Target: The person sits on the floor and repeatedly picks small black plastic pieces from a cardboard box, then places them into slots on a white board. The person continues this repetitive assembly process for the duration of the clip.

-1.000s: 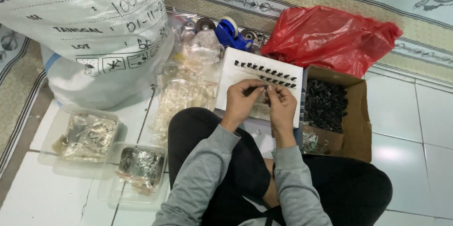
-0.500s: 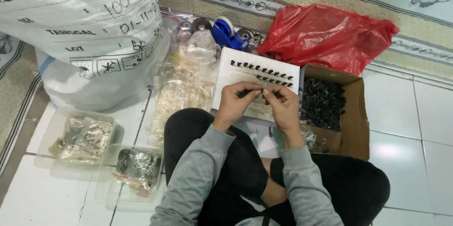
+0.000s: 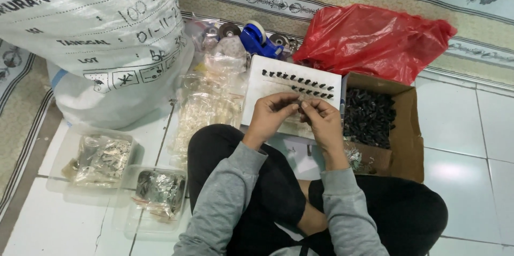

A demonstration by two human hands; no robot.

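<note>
Black and tiny, the small clip (image 3: 297, 105) pinched between left hand (image 3: 273, 112) and right hand (image 3: 320, 118) looks light and stiff. It is probably best held by its ends, over the white card (image 3: 278, 82).

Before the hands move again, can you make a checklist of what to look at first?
1. Left hand and right hand meet over the white card: ok.
2. Small piece pinched between the fingertips: cannot tell, too small.
3. Dark clips sit in rows on the card: ok.
4. Cardboard box of black parts beside the right hand: ok.
5. Two clear trays near the left knee, upright: ok.
</note>
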